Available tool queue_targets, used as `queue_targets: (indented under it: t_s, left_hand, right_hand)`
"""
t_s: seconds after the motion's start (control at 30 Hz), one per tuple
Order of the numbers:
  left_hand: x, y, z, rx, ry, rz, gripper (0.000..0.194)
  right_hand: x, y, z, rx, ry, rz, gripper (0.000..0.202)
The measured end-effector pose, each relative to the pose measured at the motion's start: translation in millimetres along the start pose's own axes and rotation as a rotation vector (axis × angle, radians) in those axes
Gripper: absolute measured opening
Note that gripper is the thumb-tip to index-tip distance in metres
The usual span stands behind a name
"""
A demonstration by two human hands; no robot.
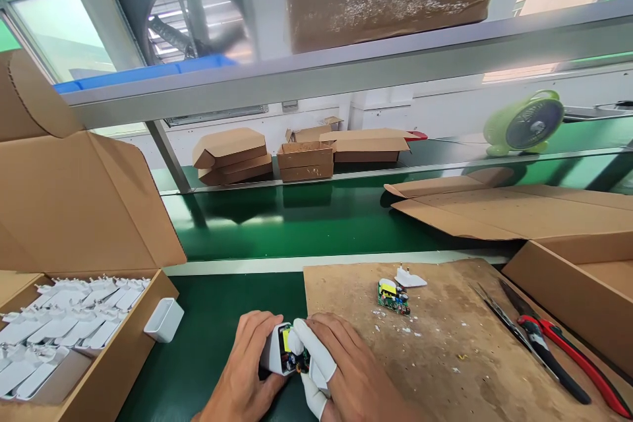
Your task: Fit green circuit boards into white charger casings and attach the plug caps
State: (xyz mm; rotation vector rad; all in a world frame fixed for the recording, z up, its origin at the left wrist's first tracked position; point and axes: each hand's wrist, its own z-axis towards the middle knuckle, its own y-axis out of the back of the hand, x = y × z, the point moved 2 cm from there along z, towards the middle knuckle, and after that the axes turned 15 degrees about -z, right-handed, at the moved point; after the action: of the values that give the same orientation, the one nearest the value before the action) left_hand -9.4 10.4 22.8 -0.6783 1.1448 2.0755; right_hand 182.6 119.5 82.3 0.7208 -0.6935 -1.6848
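A white plastic housing [273, 351] with a circuit board [291, 349] partly inside it is held between my hands at the bottom centre. My left hand [247, 366] wraps round the housing from the left. On the other side my right hand [349, 369], with white covers on thumb and index finger, grips the board end and a white part. A loose circuit board [393, 297] lies on the brown work board [435, 356], next to a small white plastic piece [410, 277].
An open carton [119, 349] of white parts stands at left, a white housing [164, 320] beside it. Red-handled cutters [578, 349] and tweezers [514, 326] lie at right near another carton [583, 297]. A metal rail [316, 79] crosses above; a green fan [527, 124] stands behind.
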Motion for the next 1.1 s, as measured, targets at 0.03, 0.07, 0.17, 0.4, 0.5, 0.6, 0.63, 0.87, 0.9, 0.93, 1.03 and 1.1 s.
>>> queue_targets:
  t_s: [0.03,0.07,0.17,0.4,0.5,0.6,0.63,0.87,0.9,0.93,1.03,1.1]
  left_hand:
    - [0,-0.1,0,-0.006,-0.004,0.004,0.061]
    - [0,-0.2,0,-0.008,-0.010,0.006,0.061]
    - [-3,-0.8,0,0.014,0.003,0.010,0.062]
    - [-5,-4.7,1,0.132,0.286,-0.522,0.069]
    - [-3,-1.7,3,0.067,0.383,-0.771,0.068]
    - [-1,4.5,6,-0.016,0.464,-0.889,0.069]
    - [-2,6.2,7,-0.037,0.493,-0.896,0.069]
    - [-2,2.3,10,-0.093,0.562,-0.929,0.059]
    - [-2,0.7,10,-0.102,0.569,-0.946,0.055]
    - [-1,-0.5,9,-0.110,0.573,-0.957,0.053]
    - [-3,0.1,8,-0.111,0.544,-0.948,0.055]
    - [-5,3.2,9,-0.094,0.516,-0.923,0.059]
  right_hand:
    - [0,-2,-1,0.010,-0.001,0.004,0.047]
    - [0,-5,-2,0.017,-0.003,0.010,0.051]
    - [0,-11,-4,0.028,0.001,0.034,0.057]
    - [-9,-5,2,0.124,-0.132,0.288,0.043]
    - [-10,-7,-2,0.156,-0.159,0.301,0.048]
    - [-8,-12,-6,0.234,-0.119,0.265,0.064]
    - [-7,-13,-6,0.281,-0.109,0.265,0.066]
    - [-3,-10,6,0.450,-0.168,0.297,0.069]
    - [-2,-9,7,0.445,-0.182,0.275,0.070]
    - [-2,-9,7,0.435,-0.195,0.238,0.069]
    - [-1,-11,6,0.353,-0.153,0.185,0.058]
    - [0,-14,2,0.312,-0.139,0.233,0.055]
